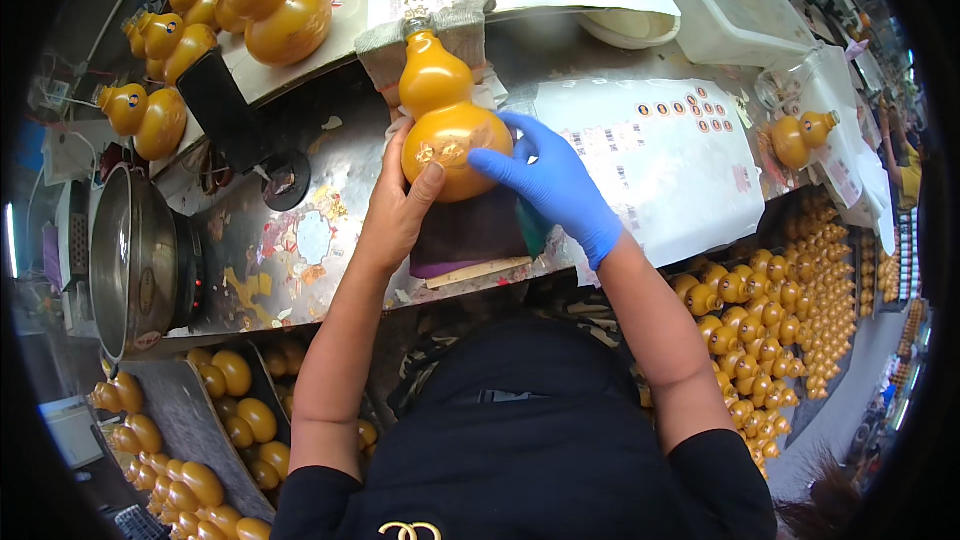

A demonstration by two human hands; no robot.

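A glossy orange gourd-shaped bottle (437, 80) lies tilted on its side, its neck pointing away from me. The neck rests on a cloth-wrapped support (465, 25). Bare, my left hand (398, 205) wraps the left side of the wide lower bulb, thumb on top beside a faint gold design. My right hand (555, 175), in a blue glove, grips the bulb from the right with its thumb across the front. Under the bottle is a dark pad (465, 230) on the metal workbench. Some fingers of both hands are hidden beneath the bulb.
To the right lie sticker sheets (690, 175) and another gourd bottle (800, 138). Several gourd bottles (290, 20) crowd the shelf at back left. A phone on a stand (220, 105) and a metal pan (125, 260) stand left. Many more bottles (760, 320) fill the floor at right.
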